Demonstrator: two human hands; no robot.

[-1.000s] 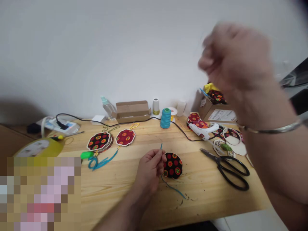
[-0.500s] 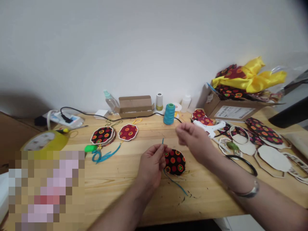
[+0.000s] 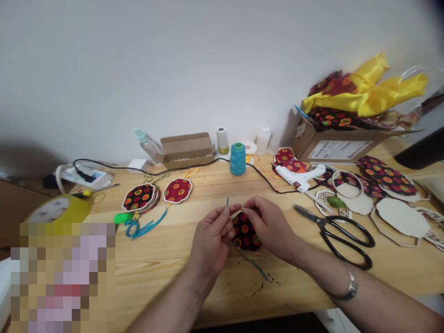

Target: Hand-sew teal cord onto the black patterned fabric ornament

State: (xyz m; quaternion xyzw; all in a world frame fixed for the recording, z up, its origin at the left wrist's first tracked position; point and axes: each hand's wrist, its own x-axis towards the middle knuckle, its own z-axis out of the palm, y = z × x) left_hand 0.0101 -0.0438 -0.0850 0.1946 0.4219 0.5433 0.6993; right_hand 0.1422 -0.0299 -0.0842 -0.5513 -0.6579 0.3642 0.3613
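Observation:
My left hand (image 3: 212, 237) pinches a teal cord (image 3: 258, 268). The cord's short tip stands up above my thumb, and its tail trails down onto the table. Close beside it, my right hand (image 3: 272, 227) is closed, thumb and finger pressed together. Whatever those fingertips hold is too small to make out. Below and between both hands lies a rounded black fabric piece (image 3: 243, 231) with red and orange flower prints, partly covered by the fingers. Dark scraps are scattered on the wood in front of it.
Black-handled scissors (image 3: 333, 231) lie right of my right hand. Behind are a white glue gun (image 3: 300, 178), a teal thread cone (image 3: 237, 159) and a cardboard box (image 3: 333, 143) of fabric. Finished ornaments (image 3: 178, 190) and a green object (image 3: 123, 218) lie left; wooden shapes (image 3: 402, 217) right.
My right hand has moved left and down to meet my left hand, uncovering the scissors. My left hand still pinches the teal cord. The view has shifted slightly.

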